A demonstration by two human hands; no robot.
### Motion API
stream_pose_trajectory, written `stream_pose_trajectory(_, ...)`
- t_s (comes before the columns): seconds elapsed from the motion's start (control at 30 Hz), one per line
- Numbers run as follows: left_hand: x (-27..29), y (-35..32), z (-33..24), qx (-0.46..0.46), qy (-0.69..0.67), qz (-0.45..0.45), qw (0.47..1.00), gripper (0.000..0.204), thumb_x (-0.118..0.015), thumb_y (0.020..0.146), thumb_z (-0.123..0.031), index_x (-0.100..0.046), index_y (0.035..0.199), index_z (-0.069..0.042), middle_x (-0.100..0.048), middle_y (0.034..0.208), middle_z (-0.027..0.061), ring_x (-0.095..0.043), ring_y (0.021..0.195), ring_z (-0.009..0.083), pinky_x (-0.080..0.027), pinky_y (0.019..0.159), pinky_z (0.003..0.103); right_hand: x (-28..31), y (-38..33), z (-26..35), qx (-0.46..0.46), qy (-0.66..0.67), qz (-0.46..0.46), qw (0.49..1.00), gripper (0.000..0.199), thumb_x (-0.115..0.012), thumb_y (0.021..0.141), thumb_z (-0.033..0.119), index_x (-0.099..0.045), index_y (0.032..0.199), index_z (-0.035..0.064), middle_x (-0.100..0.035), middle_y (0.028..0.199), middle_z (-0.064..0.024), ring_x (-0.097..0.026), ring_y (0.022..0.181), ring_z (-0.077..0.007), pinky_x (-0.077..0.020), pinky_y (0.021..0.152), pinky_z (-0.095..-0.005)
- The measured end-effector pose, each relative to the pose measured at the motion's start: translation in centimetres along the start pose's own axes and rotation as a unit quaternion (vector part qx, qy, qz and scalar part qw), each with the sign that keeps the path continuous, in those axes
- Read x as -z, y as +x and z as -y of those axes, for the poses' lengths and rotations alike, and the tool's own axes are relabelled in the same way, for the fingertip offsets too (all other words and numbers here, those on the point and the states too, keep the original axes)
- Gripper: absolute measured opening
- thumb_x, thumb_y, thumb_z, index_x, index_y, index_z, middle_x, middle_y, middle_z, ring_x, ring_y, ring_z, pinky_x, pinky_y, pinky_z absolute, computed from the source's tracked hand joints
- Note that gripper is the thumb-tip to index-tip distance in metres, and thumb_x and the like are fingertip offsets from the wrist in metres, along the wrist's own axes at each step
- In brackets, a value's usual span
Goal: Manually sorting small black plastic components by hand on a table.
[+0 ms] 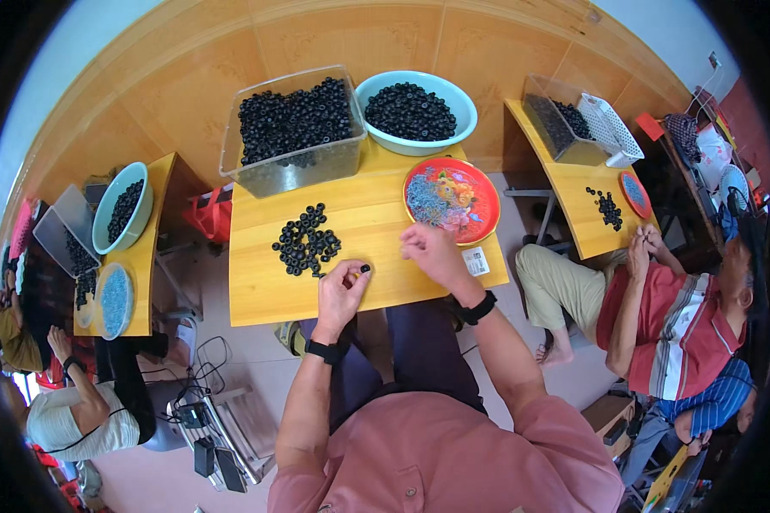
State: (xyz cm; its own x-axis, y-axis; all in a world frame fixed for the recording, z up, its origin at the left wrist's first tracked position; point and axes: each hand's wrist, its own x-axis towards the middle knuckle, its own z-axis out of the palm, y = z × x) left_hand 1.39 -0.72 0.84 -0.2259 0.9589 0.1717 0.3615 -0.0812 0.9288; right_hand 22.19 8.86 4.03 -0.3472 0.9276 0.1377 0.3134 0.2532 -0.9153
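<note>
Fingertips of the left hand point(340, 291) pinch one small black rubber ring point(364, 268), probably light and pliable; right hand point(432, 250), fingers curled, grip unclear.

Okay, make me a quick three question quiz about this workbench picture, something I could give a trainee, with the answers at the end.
1. True or false: the left hand pinches a small black ring at its fingertips.
2. Which lies nearest the right hand? A) the teal bowl B) the red plate C) the clear plastic bin
3. What lies loose on the wooden table, beside the left hand?

Key
1. True.
2. B, the red plate, just above and right of that hand.
3. A pile of black rings.
</note>
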Motion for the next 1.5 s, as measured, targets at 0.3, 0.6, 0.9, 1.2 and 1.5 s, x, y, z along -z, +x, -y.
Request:
stream_pose_trajectory(0.3,-0.1,0.2,0.9,0.045,-0.096,-0.019,0.994,0.019,-0.075,0.090,-0.003,-0.069,0.106,0.003,-0.073,0.085,0.0054,-0.064,0.074,0.0067,-0.053,0.069,0.024,-5.6,-0.5,-0.9,0.033,-0.028,0.018,0.999,0.017,-0.072,0.086,0.008,-0.070,0.102,0.0011,-0.074,0.089,-0.0169,-0.074,0.080,-0.0302,-0.0572,0.072,-0.0380)
stream_pose_trajectory(0.6,-0.4,0.0,1.1,0.017,-0.045,0.004,0.999,0.017,-0.077,0.089,-0.007,-0.071,0.103,0.002,-0.066,0.076,0.0008,-0.056,0.066,0.0055,-0.049,0.061,0.024,-6.7,-0.9,-1.8,0.089,-0.084,-0.040,0.992,0.014,-0.074,0.085,0.012,-0.069,0.093,0.0027,-0.071,0.086,-0.0142,-0.070,0.079,-0.0317,-0.0543,0.071,-0.0403)
stream_pose_trajectory(0.9,0.0,-0.2,-0.2,-0.002,0.015,0.029,0.999,0.017,-0.076,0.089,-0.009,-0.071,0.104,0.000,-0.067,0.076,0.0066,-0.059,0.062,0.0119,-0.050,0.060,0.028,-6.6,-1.2,-1.9,0.117,-0.105,-0.042,0.987,0.012,-0.072,0.088,0.012,-0.069,0.091,0.0013,-0.071,0.086,-0.0158,-0.069,0.082,-0.0338,-0.0538,0.074,-0.0417)
stream_pose_trajectory(1.2,-0.6,-0.1,0.4,-0.013,0.039,-0.015,0.999,0.018,-0.076,0.089,-0.010,-0.071,0.103,0.000,-0.069,0.078,0.0095,-0.062,0.062,0.0169,-0.052,0.060,0.031,-6.5,-1.3,-1.7,0.143,-0.116,-0.041,0.982,0.010,-0.071,0.089,0.011,-0.068,0.091,0.0014,-0.070,0.086,-0.0148,-0.068,0.081,-0.0337,-0.0532,0.073,-0.0420)
stream_pose_trajectory(1.5,-0.9,0.3,0.3,0.000,0.076,-0.022,0.997,0.022,-0.076,0.088,-0.012,-0.070,0.105,-0.001,-0.071,0.081,0.0118,-0.065,0.064,0.0216,-0.053,0.062,0.034,-6.1,-1.7,-1.0,0.200,-0.077,-0.033,0.976,0.012,-0.073,0.088,0.011,-0.072,0.095,0.0016,-0.068,0.084,-0.0135,-0.068,0.077,-0.0318,-0.0540,0.069,-0.0394)
